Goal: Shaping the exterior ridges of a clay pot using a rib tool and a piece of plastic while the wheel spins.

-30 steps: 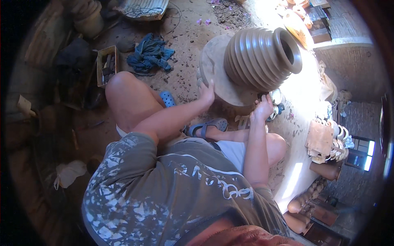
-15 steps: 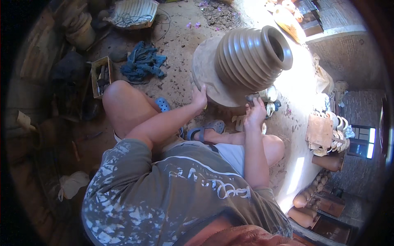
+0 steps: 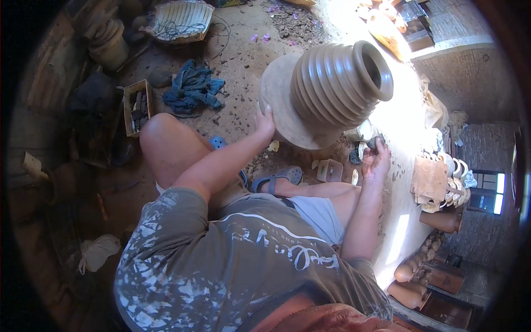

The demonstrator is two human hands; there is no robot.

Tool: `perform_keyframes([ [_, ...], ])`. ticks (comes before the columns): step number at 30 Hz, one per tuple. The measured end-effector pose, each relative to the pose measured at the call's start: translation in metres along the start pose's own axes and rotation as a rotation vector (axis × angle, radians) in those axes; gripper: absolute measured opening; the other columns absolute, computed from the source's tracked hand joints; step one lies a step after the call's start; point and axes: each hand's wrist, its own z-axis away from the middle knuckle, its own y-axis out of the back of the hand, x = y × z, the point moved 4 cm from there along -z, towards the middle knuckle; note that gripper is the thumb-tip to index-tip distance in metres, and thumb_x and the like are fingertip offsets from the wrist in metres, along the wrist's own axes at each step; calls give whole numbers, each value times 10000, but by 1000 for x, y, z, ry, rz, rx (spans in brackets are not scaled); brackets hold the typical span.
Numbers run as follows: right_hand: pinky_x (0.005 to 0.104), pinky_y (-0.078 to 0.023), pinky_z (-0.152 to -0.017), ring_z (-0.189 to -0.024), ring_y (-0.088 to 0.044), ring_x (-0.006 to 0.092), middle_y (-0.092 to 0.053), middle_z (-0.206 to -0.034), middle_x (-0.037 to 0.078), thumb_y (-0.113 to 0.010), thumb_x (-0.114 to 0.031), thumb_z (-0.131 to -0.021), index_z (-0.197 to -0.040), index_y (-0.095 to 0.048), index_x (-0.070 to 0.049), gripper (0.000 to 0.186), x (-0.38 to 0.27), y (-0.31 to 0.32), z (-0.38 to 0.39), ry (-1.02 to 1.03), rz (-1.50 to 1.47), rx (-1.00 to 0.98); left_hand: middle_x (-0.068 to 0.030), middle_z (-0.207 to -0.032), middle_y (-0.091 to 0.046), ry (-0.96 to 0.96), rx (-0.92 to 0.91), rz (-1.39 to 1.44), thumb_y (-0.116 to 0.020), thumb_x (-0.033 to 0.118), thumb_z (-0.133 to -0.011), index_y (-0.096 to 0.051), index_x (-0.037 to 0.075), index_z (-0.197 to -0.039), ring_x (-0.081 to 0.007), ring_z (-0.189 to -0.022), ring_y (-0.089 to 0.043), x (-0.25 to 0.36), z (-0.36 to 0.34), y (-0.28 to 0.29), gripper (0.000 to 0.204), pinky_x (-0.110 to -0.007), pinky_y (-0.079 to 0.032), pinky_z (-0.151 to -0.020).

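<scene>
A tall ridged pot (image 3: pixel 332 83) of wet brown clay, with a wide round mouth, stands on a pale round potter's wheel (image 3: pixel 276 83). My left hand (image 3: pixel 265 123) grips the wheel's near left edge, its thumb against the top face and the other fingers mostly hidden. My right hand (image 3: pixel 377 160) is raised to the right of the wheel, apart from the pot. Its fingers are closed around a small dark lump (image 3: pixel 375 141), too small to tell whether it is clay or cloth. Dark clay smears the fingers.
A crumpled blue cloth (image 3: pixel 193 86) lies on the dirt floor beside a box of tools (image 3: pixel 137 108). Far left stands a ribbed tray (image 3: pixel 181 22) with wire. Stacked clay pieces (image 3: pixel 431 180) and finished pots (image 3: pixel 406 271) line the right side. My sandalled foot (image 3: pixel 279 180) is near the wheel.
My right hand has moved right, away from the pot's base, with the dark lump. My left hand has shifted slightly up and left along the wheel's edge.
</scene>
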Motion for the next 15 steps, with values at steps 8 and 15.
perform_keyframes([
  [8,234,-501,-691,-913,-647,100,-704,-1170,38,-657,-36,-968,-1357,-623,-8,392,7,-11,-10,130,225,-14,-262,-1530,-433,97,-227,-102,-551,552,-1007,-333,-11,-1534,-400,-1421,-431,-55,22,-13,802,-474,-360,-1174],
  [15,224,-507,-731,-928,-651,93,-715,-1177,72,-663,-74,-985,-1312,-649,47,349,-2,-28,1,246,424,-39,-239,-1628,-243,149,-9,35,-572,590,-987,-251,-11,-1568,-405,-1461,-359,8,-37,20,896,-540,-347,-1182],
])
